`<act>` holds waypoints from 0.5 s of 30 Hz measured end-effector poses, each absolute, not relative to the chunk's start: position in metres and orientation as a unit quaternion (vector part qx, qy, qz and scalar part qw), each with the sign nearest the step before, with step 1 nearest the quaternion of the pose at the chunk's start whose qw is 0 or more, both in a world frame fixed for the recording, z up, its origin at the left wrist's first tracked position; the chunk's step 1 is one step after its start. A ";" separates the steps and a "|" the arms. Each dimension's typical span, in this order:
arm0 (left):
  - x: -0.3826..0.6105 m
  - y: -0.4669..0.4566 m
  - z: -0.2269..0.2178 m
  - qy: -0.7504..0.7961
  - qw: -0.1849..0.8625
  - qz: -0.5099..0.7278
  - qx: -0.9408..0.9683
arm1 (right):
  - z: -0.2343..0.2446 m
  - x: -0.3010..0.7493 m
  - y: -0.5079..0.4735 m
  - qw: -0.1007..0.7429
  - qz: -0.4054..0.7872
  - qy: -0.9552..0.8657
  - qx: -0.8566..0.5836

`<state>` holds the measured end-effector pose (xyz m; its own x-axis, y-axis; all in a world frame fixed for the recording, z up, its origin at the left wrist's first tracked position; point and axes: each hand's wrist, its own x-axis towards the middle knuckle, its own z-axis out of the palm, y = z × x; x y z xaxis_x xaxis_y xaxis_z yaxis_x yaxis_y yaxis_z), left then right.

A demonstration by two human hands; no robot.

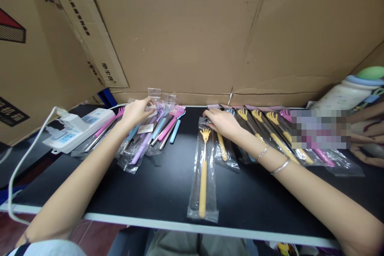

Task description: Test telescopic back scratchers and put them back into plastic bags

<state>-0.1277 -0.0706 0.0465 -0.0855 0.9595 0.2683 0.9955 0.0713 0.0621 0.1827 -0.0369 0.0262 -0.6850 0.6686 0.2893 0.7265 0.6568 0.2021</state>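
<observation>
Yellow back scratcher [203,184], sealed in a clear plastic bag, lies lengthwise on the black table, its hand-shaped head pointing away from me. My right hand [222,123] is closed at the top edge of that bag, pinching it between thumb and fingers. Over the far end of a pile of bagged back scratchers, my left hand [139,111] reaches with fingers bent and a gap between them; I see nothing clearly gripped. That pile holds a purple back scratcher [141,148], a pink back scratcher [168,128] and blue ones, overlapping, with a white label [145,129] among them.
Several bagged yellow back scratchers [280,144] and a pink one [322,156] lie right. A white power strip [79,130] with plugs and a cable stands left. Cardboard [180,28] walls the back. At right are a pale bottle [339,96] and another person's hand [367,140].
</observation>
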 end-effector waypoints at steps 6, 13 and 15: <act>-0.088 -0.080 0.069 -0.657 0.104 -0.246 -0.705 | 0.023 0.184 -0.032 0.077 -0.126 -0.910 -0.387; -0.023 -0.066 0.063 -0.509 0.130 -0.259 -0.810 | 0.020 0.189 -0.027 0.138 -0.054 -0.899 -0.412; -0.009 -0.060 0.058 -0.453 0.132 -0.282 -0.835 | 0.019 0.190 -0.023 0.178 -0.016 -0.893 -0.414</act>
<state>-0.0089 -0.0604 0.0576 0.4310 0.6817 0.5912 0.8312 -0.5550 0.0340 0.1901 -0.0227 0.0190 -0.5948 0.7328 0.3306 0.7443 0.6573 -0.1178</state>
